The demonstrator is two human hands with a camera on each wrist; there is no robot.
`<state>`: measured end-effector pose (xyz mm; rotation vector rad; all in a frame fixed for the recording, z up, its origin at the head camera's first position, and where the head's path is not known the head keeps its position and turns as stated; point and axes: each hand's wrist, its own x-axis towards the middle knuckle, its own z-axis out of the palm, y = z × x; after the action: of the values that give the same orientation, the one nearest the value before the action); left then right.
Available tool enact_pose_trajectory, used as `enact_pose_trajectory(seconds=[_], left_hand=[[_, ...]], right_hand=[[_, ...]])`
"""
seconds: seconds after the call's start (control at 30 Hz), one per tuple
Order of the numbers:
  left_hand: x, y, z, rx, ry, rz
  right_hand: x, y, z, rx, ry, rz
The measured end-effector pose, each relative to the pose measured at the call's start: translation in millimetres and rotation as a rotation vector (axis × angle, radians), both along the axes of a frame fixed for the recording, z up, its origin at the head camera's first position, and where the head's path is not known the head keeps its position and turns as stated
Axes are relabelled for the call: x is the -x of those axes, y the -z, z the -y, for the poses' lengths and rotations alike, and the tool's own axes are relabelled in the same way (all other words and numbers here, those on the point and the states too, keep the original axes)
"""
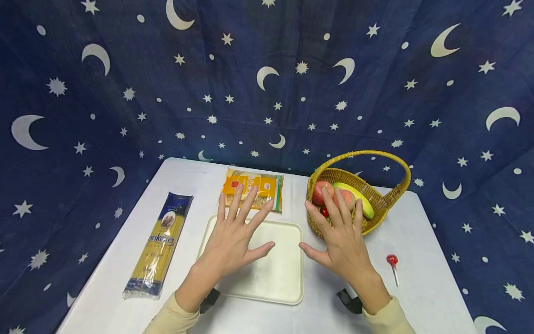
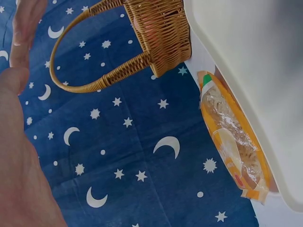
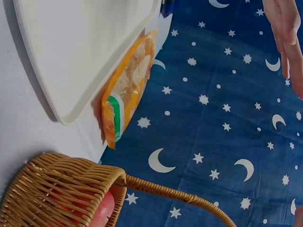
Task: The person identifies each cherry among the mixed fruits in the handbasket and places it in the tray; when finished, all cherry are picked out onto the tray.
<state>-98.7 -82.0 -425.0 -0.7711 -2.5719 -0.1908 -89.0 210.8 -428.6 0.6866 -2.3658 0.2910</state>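
Note:
Both hands hover over the table with fingers spread and nothing held. In the head view the left hand [image 1: 233, 241] is above the left side of a cream rectangular tray [image 1: 283, 278]. My right hand [image 1: 344, 243] hangs between that tray and a wicker basket [image 1: 377, 211], its fingertips overlapping the basket's front in view. Inside the basket lie a banana [image 1: 363, 199], a red apple-like fruit [image 1: 320, 191], a peach-like fruit [image 1: 347, 199] and a small red item [image 1: 324, 212]. Behind the tray, partly covered by the left fingers, lies an orange pasta bag [image 1: 275, 185].
A long blue and yellow spaghetti packet [image 1: 160, 246] lies at the left of the white-covered table [image 1: 421, 260]. On the right is a red lollipop [image 1: 392, 260] with a white stick. A dark blue cloth [image 1: 267, 93] with moons and stars hangs around the table's back and sides.

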Motion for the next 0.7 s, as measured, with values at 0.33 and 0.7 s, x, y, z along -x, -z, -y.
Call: enact_pose_trajectory(seconds=[0.33, 0.7], left_hand=[[7.0, 6.4, -7, -0.077, 0.111, 0.098], [32.9, 20.9, -40, -0.157, 0.276, 0.280]], right_hand=[[-3.4, 6.9, -15, 0.135, 0.064, 0.029], [-1.8, 58.2, -70, 0.360, 0.412, 0.162]])
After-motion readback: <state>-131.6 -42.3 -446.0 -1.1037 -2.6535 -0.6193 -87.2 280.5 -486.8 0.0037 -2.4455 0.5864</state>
